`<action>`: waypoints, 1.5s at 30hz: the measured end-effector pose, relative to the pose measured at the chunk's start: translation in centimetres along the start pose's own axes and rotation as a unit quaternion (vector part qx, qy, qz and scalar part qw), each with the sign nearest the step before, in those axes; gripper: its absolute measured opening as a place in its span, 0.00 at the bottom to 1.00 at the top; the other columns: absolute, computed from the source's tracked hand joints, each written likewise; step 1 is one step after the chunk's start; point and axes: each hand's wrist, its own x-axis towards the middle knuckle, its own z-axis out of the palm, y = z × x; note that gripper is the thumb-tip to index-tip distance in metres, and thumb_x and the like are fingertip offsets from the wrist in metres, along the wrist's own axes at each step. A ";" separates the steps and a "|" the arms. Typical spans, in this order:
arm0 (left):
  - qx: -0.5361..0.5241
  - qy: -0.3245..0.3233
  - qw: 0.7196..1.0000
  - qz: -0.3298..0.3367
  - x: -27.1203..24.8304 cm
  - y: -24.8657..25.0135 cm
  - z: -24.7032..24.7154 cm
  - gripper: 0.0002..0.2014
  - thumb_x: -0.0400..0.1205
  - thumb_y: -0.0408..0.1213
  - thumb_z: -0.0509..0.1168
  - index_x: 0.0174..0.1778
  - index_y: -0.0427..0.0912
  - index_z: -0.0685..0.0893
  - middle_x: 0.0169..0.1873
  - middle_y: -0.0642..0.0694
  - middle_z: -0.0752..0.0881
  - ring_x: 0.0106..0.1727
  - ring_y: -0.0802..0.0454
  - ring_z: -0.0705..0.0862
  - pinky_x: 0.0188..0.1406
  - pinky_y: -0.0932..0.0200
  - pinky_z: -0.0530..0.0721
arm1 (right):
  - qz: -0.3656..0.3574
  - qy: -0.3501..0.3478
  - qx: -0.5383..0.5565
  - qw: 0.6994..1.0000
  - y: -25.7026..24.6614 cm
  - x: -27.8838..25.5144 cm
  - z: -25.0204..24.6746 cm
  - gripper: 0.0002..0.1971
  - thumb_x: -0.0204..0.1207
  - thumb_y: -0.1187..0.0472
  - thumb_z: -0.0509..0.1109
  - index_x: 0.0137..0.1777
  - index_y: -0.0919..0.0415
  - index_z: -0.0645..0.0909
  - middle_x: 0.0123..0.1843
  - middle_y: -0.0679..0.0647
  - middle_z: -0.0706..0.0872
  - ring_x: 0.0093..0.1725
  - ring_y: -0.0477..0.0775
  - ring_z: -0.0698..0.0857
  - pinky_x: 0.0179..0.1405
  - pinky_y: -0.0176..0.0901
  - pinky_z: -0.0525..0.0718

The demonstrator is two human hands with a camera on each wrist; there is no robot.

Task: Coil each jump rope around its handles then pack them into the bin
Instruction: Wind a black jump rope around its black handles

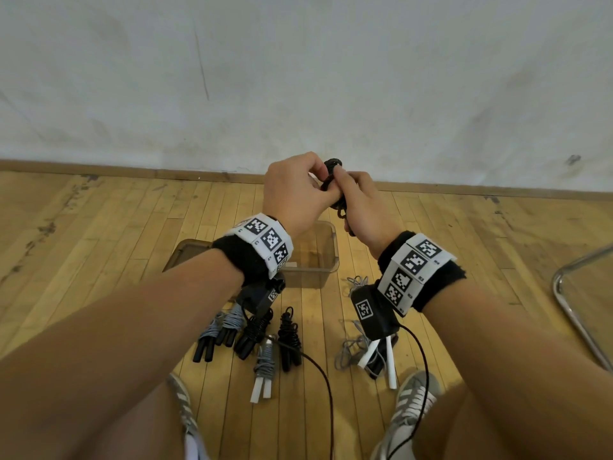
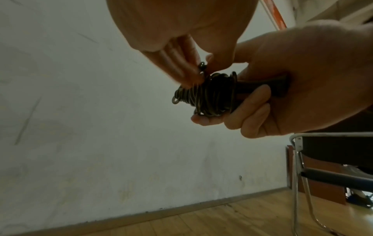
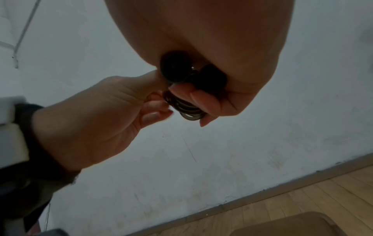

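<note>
Both hands are raised in front of the wall, above the floor (image 1: 99, 247). R hand (image 1: 365, 207) grips the two black handles (image 3: 177, 70) of a black jump rope (image 2: 207, 95), fingers (image 2: 252, 102) curled round them, with the cord already wound in many turns round the handles' upper part. L hand (image 1: 295, 194) is at the top of that coil, its fingers (image 2: 181, 63) pressed together and pinching the cord's last bit against the windings; L thumb and R thumb nearly touch there.

The bin (image 1: 326, 260), clear plastic, sits on the floor just below and beyond the hands, w/ its lid (image 1: 185, 252) lying flat at its left side. Can't tell what, if anything, is in it.

Nearer the person, on the floor: a row of wound ropes, two gray w/ black handles (image 1: 215, 333), two all black (image 1: 288, 336), one gray w/ white handles (image 1: 263, 370). To the right, partly behind the R wrist camera, a loose gray rope w/ white handles (image 1: 351, 350), not coiled.

A metal chair frame (image 1: 570, 303) stands at far right. Two sneakers (image 1: 414, 406) show at the bottom edge.
</note>
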 end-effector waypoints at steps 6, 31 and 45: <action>-0.057 -0.058 0.997 -0.018 0.3 0.1 -0.3 0.03 0.78 0.39 0.78 0.41 0.45 0.94 0.36 0.52 0.92 0.37 0.60 0.90 0.43 0.57 0.91 | 0.045 0.006 0.047 0.998 0.3 0.4 -0.7 0.22 0.86 0.38 0.60 0.68 0.55 0.75 0.51 0.55 0.87 0.28 0.46 0.75 0.21 0.38 0.72; -0.311 -0.090 0.914 -0.243 1.2 -0.2 -0.5 0.09 0.91 0.30 0.60 0.58 0.28 0.83 0.55 0.35 0.89 0.49 0.51 0.93 0.45 0.61 0.91 | -0.037 -0.040 0.051 0.997 2.1 0.8 -1.1 0.17 0.92 0.54 0.54 0.75 0.60 0.70 0.49 0.58 0.86 0.24 0.48 0.73 0.23 0.43 0.73; -0.303 -0.143 0.915 -0.226 -0.4 -0.4 -0.1 0.14 0.88 0.45 0.67 0.68 0.46 0.85 0.57 0.43 0.91 0.52 0.48 0.94 0.55 0.52 0.91 | -0.058 -0.043 0.011 0.997 1.9 -1.0 -1.2 0.23 0.90 0.53 0.61 0.82 0.50 0.62 0.64 0.57 0.82 0.29 0.50 0.85 0.26 0.39 0.83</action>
